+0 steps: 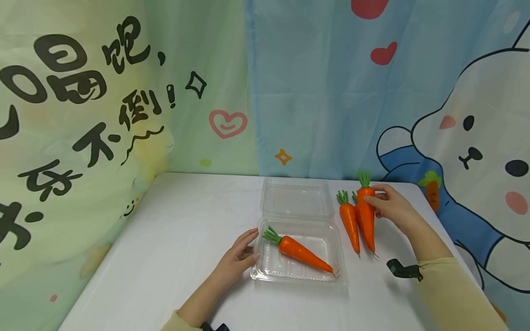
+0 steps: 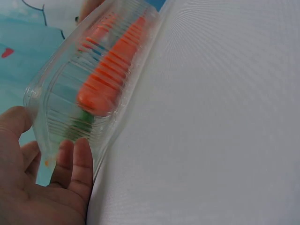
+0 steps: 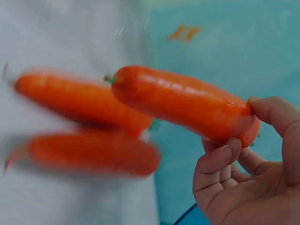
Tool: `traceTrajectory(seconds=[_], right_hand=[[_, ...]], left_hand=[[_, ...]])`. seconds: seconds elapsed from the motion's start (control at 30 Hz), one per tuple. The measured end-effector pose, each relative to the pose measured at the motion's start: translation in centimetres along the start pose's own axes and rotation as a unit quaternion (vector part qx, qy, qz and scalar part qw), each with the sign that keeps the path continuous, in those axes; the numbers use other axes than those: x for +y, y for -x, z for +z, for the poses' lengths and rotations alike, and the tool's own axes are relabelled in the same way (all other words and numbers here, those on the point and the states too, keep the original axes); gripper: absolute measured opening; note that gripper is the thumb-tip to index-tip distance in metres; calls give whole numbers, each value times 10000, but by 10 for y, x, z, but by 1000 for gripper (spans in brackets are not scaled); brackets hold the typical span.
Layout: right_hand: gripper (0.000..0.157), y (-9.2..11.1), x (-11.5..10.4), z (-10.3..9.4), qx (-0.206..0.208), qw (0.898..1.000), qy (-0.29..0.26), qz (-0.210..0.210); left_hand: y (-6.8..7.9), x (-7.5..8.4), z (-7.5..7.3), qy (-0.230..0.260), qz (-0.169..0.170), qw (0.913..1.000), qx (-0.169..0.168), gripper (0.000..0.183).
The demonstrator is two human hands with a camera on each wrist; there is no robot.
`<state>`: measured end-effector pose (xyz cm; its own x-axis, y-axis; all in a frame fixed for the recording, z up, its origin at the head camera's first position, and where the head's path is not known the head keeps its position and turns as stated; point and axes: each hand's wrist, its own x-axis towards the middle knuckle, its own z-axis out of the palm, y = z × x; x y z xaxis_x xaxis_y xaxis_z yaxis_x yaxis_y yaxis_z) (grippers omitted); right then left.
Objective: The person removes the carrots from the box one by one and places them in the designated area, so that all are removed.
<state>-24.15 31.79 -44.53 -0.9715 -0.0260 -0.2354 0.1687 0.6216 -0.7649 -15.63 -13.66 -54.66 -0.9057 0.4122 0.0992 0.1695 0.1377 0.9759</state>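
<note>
A clear plastic clamshell box [image 1: 269, 276] stands with its lid folded back. One orange carrot [image 1: 304, 255] with a green top lies slantwise in its base. My left hand [image 1: 233, 262] touches the box's left side with loosely bent fingers; the left wrist view shows the thumb [image 2: 16, 119] at the rim. To the right of the box, my right hand [image 1: 391, 206] pinches another carrot [image 3: 183, 103] near its top between thumb and fingers. Two more carrots rest on the table below it, blurred in the right wrist view: an upper one [image 3: 70, 101] and a lower one [image 3: 93, 153].
The white-covered table [image 1: 174, 239] runs back to a printed cloth backdrop [image 1: 306, 92]. The open lid [image 1: 296, 197] lies behind the box base, toward the backdrop. A dark strap piece [image 1: 403, 270] sits at my right sleeve.
</note>
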Motion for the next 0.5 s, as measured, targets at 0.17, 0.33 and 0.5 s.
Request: traceTrajectory(seconds=[0.17,0.33,0.5], right_hand=[[92,-11,39,-11,121,9995,102,279],[91,-15,58,-13,131,9987,85,494],[88,-19,68,-12,-8,9980,134,617]], left_hand=[[0,0,-1,64,12,10000,-33,62],[-1,-1,-1,10,-42,10000,-42,62],[0,-2,-2,3,-42,10000,-67,62]])
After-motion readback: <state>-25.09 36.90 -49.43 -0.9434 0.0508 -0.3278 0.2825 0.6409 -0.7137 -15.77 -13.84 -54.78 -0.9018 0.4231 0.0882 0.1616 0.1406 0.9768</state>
